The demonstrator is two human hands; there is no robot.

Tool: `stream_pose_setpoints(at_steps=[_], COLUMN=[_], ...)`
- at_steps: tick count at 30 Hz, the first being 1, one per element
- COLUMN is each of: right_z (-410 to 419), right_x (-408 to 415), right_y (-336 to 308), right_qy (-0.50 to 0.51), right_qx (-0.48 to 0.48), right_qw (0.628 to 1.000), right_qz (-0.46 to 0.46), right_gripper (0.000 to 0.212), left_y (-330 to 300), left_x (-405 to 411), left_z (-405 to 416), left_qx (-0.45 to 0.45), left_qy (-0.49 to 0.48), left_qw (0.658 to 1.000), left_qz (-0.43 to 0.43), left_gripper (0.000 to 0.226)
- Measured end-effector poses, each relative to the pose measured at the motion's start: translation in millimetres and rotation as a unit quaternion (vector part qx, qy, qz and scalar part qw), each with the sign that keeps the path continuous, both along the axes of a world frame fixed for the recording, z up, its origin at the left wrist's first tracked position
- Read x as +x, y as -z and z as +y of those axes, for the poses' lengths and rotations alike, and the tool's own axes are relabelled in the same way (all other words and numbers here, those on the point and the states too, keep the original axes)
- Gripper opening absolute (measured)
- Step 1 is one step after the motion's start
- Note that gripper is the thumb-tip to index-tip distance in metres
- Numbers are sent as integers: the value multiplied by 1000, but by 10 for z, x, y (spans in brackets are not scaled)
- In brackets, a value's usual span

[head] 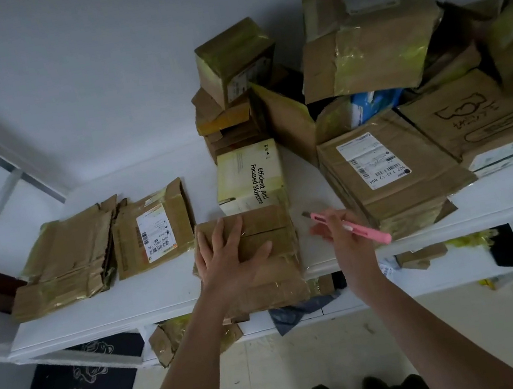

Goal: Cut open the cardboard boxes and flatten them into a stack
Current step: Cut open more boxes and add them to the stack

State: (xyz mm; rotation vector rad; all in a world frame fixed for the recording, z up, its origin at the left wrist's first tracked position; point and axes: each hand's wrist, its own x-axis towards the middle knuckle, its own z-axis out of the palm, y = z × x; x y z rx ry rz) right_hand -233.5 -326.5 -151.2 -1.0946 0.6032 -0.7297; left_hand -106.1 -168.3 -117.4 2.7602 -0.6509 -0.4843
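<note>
Our hands at the taped box, cutter out

Our left hand [230,257] presses flat, fingers spread, on the taped box [259,255] at the white table's [169,288] near edge; our right hand [340,231], at 3 o'clock of it, grips the pink cutter [350,227], blade tip toward 10 o'clock; flattened boxes [100,249] lie at 9 o'clock; uncut boxes [376,87] pile at 1 o'clock.

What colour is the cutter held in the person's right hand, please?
Pink, with a bare metal blade tip; the cutter shows clearly in the head view, gripped by the right hand.
</note>
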Motion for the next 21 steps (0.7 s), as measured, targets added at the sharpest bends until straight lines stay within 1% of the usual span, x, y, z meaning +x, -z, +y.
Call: stream_pose_setpoints(at_steps=[2,4,8,14,18,21], right_z=[35,50,56,82,60,15], right_x=[0,21,70,105,93,56], right_y=[-12,-41,-97,-151,-149,-109], right_qy=[-14,-18,-9,-16,-54,-85], right_qx=[12,2,-22,-76,-127,-141], right_qw=[1000,1000,1000,997,990,986], right_qz=[-6,-12,-14,-12,-2,15], right_gripper=[10,11,15,15,15,19], left_y=[-16,-35,-39,-7,4,14], left_x=[22,26,-19,-63,-76,-84], left_z=[14,20,5,33,22,29], left_qx=[3,1,3,1,9,17], left_qy=[0,1,-1,-4,-1,7], left_qw=[1000,1000,1000,1000,1000,1000], left_qz=[22,29,13,15,5,-5], left_gripper=[98,103,101,102,100,98])
